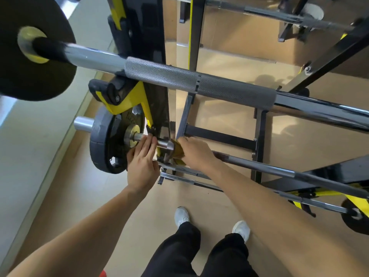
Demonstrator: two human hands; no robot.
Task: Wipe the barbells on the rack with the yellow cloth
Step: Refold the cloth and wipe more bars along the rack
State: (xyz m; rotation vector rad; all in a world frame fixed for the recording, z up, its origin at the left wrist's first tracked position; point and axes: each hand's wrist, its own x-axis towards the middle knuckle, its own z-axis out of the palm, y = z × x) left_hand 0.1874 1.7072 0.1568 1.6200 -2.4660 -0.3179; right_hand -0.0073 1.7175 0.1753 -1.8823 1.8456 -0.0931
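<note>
A lower barbell [259, 166] lies across the black and yellow rack [147, 100], with a black plate [103, 142] on its left end. My right hand [196, 153] grips the yellow cloth [177, 151] around this bar just right of the rack upright. My left hand [142, 162] holds the bar's shaft between the plate and the upright, fingers curled over it. Higher up, a thicker knurled barbell [179, 77] crosses the view with a large black plate [30, 48] at its left end.
A third bar [269, 14] rests at the top right of the rack. Thin steel rails [183, 177] run low beneath my right forearm. Another plate [357, 216] sits at the far right. My white shoes [181, 215] stand on the tan floor.
</note>
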